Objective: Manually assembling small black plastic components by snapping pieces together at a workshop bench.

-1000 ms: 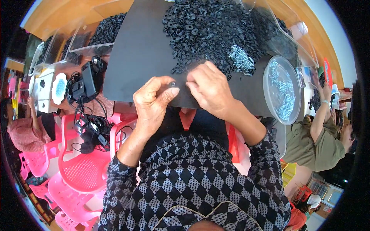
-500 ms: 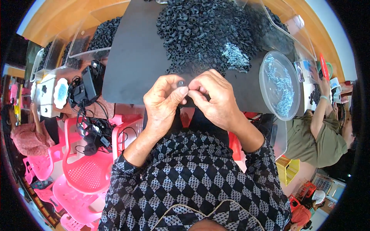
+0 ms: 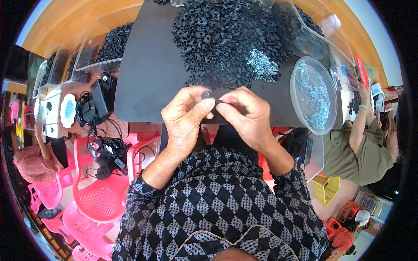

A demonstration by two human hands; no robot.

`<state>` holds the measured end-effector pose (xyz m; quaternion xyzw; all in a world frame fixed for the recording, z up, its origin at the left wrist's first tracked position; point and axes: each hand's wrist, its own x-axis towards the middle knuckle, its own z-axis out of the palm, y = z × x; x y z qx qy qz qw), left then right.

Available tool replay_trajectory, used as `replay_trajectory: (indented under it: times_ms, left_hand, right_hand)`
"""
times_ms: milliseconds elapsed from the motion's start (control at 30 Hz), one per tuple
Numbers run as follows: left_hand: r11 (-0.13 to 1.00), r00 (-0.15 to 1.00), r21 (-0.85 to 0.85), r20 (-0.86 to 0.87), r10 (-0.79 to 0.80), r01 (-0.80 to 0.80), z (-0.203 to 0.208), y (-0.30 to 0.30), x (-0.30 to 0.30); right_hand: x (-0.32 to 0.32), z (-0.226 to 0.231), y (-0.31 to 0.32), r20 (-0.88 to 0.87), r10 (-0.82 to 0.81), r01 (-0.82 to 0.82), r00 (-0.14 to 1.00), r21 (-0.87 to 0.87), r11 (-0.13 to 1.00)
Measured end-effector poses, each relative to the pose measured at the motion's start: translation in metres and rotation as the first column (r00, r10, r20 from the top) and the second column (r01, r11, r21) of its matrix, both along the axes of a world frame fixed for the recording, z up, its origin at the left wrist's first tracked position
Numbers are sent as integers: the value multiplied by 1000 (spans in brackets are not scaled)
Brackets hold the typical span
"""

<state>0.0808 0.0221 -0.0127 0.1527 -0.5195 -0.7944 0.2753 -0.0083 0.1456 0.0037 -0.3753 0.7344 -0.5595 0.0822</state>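
Note:
Over the near edge of the dark tabletop [image 3: 146, 82], my two hands meet at the fingertips. My left hand [image 3: 180, 122] is closed, its thumb and fingers holding a small black plastic part [image 3: 206, 94] with a round opening that faces up. My right hand [image 3: 249, 116] pinches a small dark piece [image 3: 218, 102] right beside the left thumb; its shape is mostly covered by the fingers. Just beyond lies a large heap of small black plastic parts [image 3: 213, 39]. A cluster of small silvery springs [image 3: 263, 66] rests on the heap's right side.
A round clear dish [image 3: 298, 106] of springs stands at the right. Clear bins [image 3: 102, 65] of black parts are at the far left, near a black power adapter [image 3: 101, 96] with cables. Pink chairs [image 3: 102, 198] stand at left; another person's arm [image 3: 359, 124] is at right.
My right fingertips have moved slightly away from the left thumb, and a dark piece now shows between them. The left hand keeps its hold on the black part. The view has shifted a little.

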Motion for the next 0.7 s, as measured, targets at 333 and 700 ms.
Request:
replay_trajectory:
  times_ms: [333, 700]
  left_hand:
    - [906, 978, -377, 146, -149, 194, 4, -11, -2]
    - [905, 974, -370, 157, -161, 209, 4, -13, -1]
  right_hand:
    - [-22, 18, 7, 4, 84, -84, 996, 85, 993]
    - [-27, 20, 3, -30, 154, -147, 988, 180, 973]
